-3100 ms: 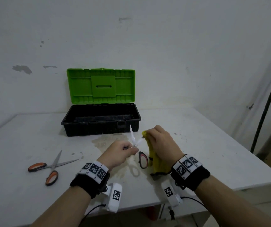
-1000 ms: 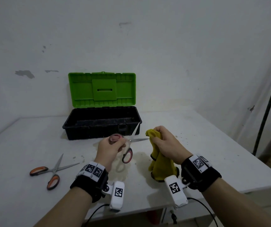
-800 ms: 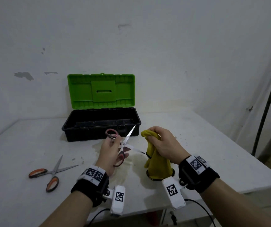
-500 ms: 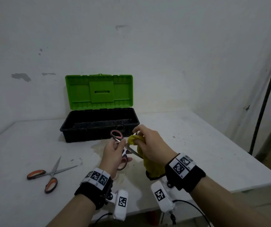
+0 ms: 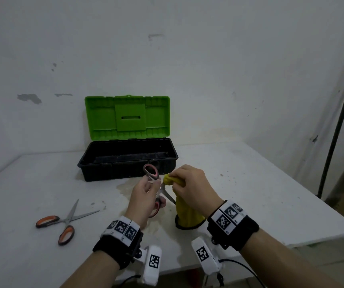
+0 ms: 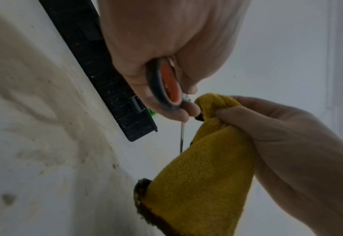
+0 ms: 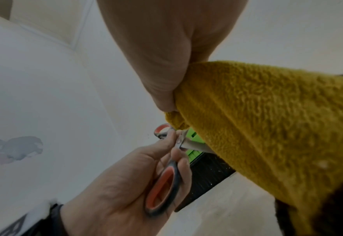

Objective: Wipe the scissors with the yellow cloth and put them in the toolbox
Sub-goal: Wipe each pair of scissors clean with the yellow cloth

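Note:
My left hand (image 5: pixel 144 196) grips a pair of orange-and-black-handled scissors (image 5: pixel 153 179) by the handles, a little above the table in front of the toolbox. The scissors are spread, one handle loop pointing up and a bare blade pointing down toward me. My right hand (image 5: pixel 189 183) holds the bunched yellow cloth (image 5: pixel 187 213) and presses its top against the scissors near the pivot (image 7: pixel 179 140). The rest of the cloth (image 6: pixel 202 175) hangs down to the table. The black toolbox (image 5: pixel 125 169) stands behind with its green lid (image 5: pixel 127 117) raised; its inside looks empty.
A second pair of orange-handled scissors (image 5: pixel 65 220) lies spread on the white table (image 5: pixel 250 183) at the left. A stained patch marks the table under my hands. The wall stands close behind the toolbox. The table's right edge and a dark pole (image 5: pixel 335 138) are at the right.
My left hand has turned the scissors so one handle loop points up and a blade points toward me. My right hand has brought the cloth leftward onto the scissors.

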